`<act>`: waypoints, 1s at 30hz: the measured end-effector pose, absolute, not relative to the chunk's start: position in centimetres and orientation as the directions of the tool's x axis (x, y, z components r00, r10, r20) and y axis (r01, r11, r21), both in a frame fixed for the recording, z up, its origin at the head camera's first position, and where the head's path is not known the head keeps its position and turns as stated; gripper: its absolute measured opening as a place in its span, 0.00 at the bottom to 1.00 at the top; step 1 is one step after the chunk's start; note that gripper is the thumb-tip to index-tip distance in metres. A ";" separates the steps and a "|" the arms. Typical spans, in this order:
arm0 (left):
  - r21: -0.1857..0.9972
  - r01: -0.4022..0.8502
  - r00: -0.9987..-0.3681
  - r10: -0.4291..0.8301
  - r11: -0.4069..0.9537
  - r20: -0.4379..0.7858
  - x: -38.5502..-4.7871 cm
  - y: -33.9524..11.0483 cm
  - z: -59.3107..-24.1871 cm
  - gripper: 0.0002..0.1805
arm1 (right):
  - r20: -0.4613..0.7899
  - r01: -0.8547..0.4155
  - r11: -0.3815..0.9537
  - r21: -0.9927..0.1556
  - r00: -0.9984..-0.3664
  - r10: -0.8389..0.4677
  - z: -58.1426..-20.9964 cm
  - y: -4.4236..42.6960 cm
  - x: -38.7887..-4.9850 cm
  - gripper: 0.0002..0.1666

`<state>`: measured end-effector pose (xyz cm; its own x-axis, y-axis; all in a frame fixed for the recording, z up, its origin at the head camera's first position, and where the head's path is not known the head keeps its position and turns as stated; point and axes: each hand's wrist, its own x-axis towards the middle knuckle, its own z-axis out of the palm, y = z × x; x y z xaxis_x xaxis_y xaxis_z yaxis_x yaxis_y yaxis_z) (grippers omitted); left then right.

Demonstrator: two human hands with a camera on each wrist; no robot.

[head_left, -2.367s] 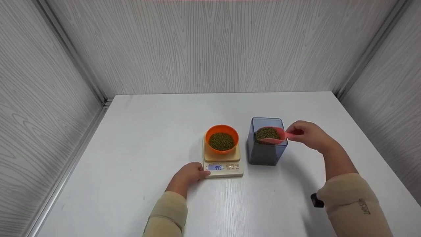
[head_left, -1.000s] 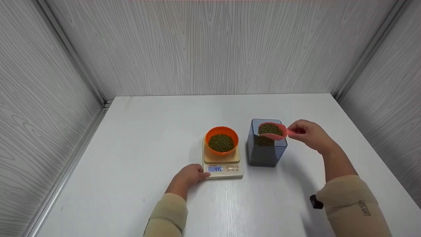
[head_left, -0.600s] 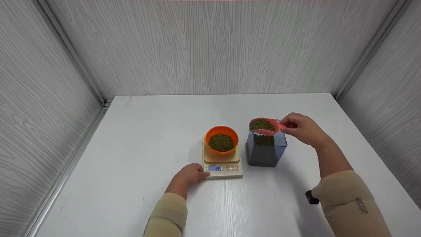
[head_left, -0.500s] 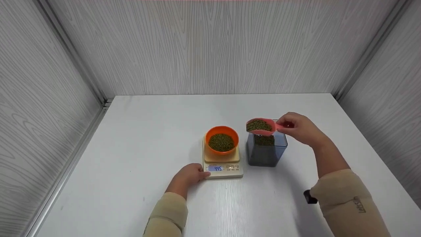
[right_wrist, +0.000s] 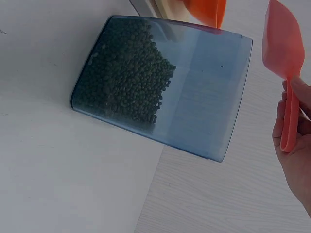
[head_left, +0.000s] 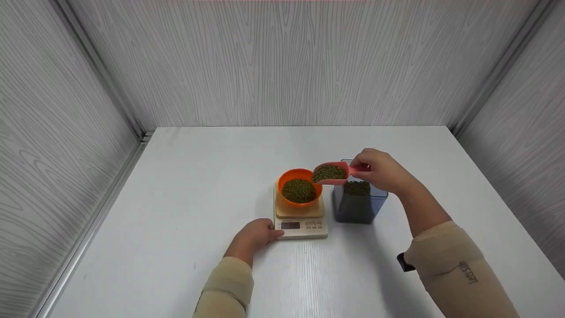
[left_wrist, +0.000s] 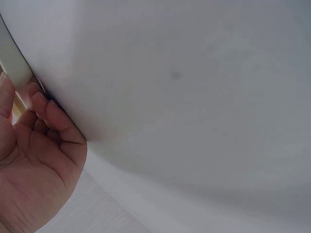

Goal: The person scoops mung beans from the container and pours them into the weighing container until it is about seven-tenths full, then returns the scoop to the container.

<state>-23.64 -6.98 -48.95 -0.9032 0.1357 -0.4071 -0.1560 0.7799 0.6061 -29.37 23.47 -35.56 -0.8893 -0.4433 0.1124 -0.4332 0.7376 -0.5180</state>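
My right hand (head_left: 378, 169) grips the handle of a pink scoop (head_left: 344, 181), heaped with small green beans that look like mung beans. The scoop's lip is over the right rim of an orange bowl (head_left: 282, 179), which holds more beans and sits on a cream kitchen scale (head_left: 321, 233). With thumb on top, my left hand (head_left: 256, 232) grips the scale's front left corner; its fingers (left_wrist: 58, 119) curl at the scale's side in the left wrist view. The scale's display is dark. In the right wrist view the scoop's underside shows.
Right of the scale stands a clear bluish container (right_wrist: 204, 92), partly filled with the same beans and passing under my right hand. The white tabletop (head_left: 198, 176) meets grey wood-grain panels (head_left: 282, 66) at the back and on both sides.
The loaded scoop has risen out of the container and moved left to the bowl's rim. The scale's display, lit with 445 before, has gone dark. My left hand stays in place.
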 end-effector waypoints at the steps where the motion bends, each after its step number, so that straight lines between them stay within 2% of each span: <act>1: 0.605 -0.155 -0.903 0.136 0.781 -0.407 -23.6 -7.0 -49.0 0.17 | 0.107 -0.430 0.744 -0.511 -0.891 -0.441 -35.5 23.2 -29.4 0.08; 18: 0.631 -0.172 -0.904 0.132 0.757 -0.406 -23.6 -7.0 -48.9 0.16 | 0.060 -0.414 0.793 -0.447 -0.898 -0.435 -35.3 22.2 -29.6 0.08; 30: 0.614 -0.138 -0.914 0.139 0.778 -0.382 -23.3 -6.9 -48.6 0.18 | 0.106 -0.489 0.802 -0.344 -0.869 -0.484 -35.0 22.2 -29.8 0.07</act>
